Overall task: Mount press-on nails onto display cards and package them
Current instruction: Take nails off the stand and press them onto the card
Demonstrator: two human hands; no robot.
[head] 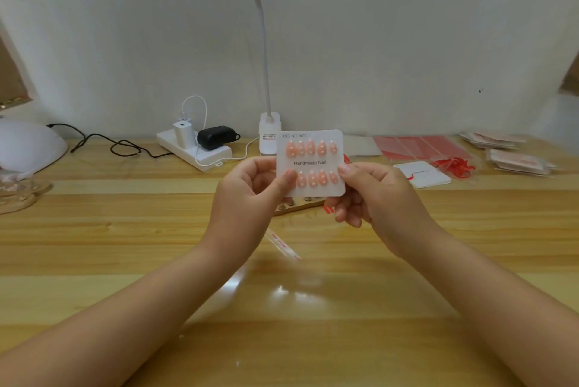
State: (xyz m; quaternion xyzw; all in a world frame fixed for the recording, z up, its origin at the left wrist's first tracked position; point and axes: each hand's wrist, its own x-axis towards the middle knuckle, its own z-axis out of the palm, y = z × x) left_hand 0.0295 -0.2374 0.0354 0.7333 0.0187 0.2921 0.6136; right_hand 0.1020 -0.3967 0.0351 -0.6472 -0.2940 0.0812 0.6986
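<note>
Fingers: left hand point(250, 186) and right hand point(372, 195) pinch opposite edges of the white rounded display card point(310, 163).
Card: held upright above the wooden table point(125, 245), ten peach press-on nails point(310, 148) mounted.
Handling: probably light, thin and bendable; hold by the bare margins, off the nails.

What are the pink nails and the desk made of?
The press-on nails look like glossy plastic: smooth, peach-pink, with small shiny highlights. The desk looks like varnished wood or wood-look laminate: pale grain stripes, and lamp glare reflecting near the front.
</note>
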